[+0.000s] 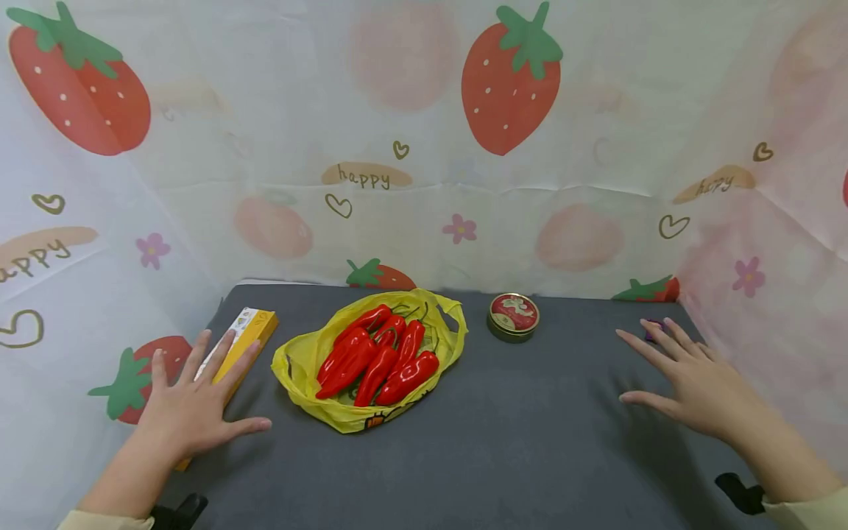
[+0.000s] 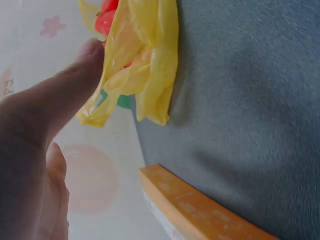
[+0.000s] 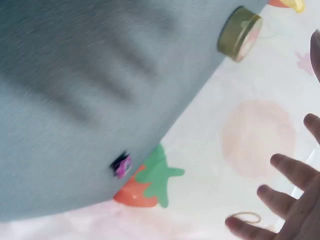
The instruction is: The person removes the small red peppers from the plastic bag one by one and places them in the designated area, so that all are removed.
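One yellow box (image 1: 254,329) beneath left-hand fingers (image 1: 239,366)

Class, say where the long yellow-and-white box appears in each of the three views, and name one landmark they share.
Head: left of centre, the long yellow-and-white box lies slanted, partly hidden by the person's bare left hand.
Left wrist: the box is at the bottom, around the middle, cut off by the lower border and looking more orange.
Right wrist: not in the picture.
Shared landmark: the dark grey tabletop, visible in all three.

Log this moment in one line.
left hand: open, near yellow box | right hand: open, above table | held: nothing | red peppers: in yellow bag | round tin: right of bag
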`<state>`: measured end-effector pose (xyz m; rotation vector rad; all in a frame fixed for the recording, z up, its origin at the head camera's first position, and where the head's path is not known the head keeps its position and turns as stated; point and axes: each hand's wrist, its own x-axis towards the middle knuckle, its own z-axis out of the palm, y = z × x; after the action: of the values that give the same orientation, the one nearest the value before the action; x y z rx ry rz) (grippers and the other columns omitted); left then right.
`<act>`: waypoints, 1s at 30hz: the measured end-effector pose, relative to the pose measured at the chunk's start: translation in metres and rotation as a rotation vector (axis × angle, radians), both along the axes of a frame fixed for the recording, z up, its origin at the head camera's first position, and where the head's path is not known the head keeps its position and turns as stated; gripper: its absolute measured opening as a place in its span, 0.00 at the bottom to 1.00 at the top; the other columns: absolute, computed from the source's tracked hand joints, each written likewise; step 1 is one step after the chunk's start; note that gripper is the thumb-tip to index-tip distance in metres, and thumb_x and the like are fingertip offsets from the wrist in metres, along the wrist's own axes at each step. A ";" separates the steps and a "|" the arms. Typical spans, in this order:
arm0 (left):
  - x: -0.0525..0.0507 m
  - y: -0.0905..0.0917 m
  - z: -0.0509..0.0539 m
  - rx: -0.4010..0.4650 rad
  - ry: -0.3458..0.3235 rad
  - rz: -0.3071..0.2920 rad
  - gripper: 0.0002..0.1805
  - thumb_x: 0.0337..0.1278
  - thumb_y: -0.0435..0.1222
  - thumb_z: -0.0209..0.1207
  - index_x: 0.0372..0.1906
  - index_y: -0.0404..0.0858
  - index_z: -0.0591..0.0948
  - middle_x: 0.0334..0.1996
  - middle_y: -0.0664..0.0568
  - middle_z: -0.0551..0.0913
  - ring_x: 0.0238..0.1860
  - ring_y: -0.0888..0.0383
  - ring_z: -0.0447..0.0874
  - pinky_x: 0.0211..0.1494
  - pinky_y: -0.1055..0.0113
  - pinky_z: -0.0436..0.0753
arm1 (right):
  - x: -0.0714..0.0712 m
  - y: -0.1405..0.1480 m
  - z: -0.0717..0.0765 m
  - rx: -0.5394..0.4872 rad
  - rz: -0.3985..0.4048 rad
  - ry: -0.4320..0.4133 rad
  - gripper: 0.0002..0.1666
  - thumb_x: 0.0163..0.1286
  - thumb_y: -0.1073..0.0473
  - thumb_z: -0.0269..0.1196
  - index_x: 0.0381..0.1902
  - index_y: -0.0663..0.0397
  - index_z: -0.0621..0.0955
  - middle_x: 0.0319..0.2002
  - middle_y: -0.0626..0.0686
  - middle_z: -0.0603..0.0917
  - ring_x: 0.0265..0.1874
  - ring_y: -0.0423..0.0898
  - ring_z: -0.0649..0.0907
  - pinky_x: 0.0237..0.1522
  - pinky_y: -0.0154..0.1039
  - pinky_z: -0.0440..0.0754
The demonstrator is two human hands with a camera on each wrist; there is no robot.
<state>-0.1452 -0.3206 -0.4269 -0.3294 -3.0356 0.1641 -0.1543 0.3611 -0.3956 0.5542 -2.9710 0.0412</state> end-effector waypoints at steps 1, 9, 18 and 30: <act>0.000 0.001 0.000 0.011 -0.002 -0.004 0.65 0.42 0.80 0.53 0.82 0.60 0.39 0.82 0.41 0.44 0.80 0.35 0.32 0.66 0.21 0.25 | -0.001 -0.003 0.001 -0.006 0.013 0.021 0.55 0.60 0.25 0.64 0.80 0.28 0.56 0.77 0.62 0.62 0.77 0.64 0.56 0.57 0.74 0.69; -0.008 0.003 0.005 0.106 -0.021 0.021 0.60 0.50 0.78 0.50 0.82 0.60 0.39 0.80 0.39 0.49 0.78 0.31 0.40 0.66 0.20 0.30 | -0.015 -0.033 -0.003 -0.105 0.090 0.127 0.46 0.61 0.33 0.69 0.73 0.41 0.71 0.67 0.59 0.76 0.59 0.63 0.80 0.35 0.57 0.83; -0.018 0.020 0.001 0.295 0.002 -0.007 0.50 0.63 0.67 0.52 0.82 0.55 0.46 0.76 0.35 0.60 0.74 0.31 0.55 0.66 0.21 0.50 | -0.032 -0.070 -0.007 -0.188 0.115 0.108 0.40 0.64 0.36 0.69 0.69 0.45 0.76 0.65 0.58 0.79 0.60 0.60 0.80 0.43 0.58 0.84; -0.033 0.039 -0.008 0.605 -0.047 0.103 0.41 0.75 0.59 0.44 0.80 0.36 0.54 0.68 0.30 0.70 0.67 0.30 0.69 0.62 0.31 0.71 | -0.048 -0.112 -0.010 -0.268 0.121 0.069 0.38 0.64 0.40 0.70 0.68 0.46 0.77 0.62 0.59 0.81 0.59 0.58 0.81 0.51 0.61 0.81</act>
<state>-0.1786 -0.2812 -0.4349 -0.1258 -2.9534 -0.7458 -0.2019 0.2492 -0.4058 0.6808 -2.7974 0.4153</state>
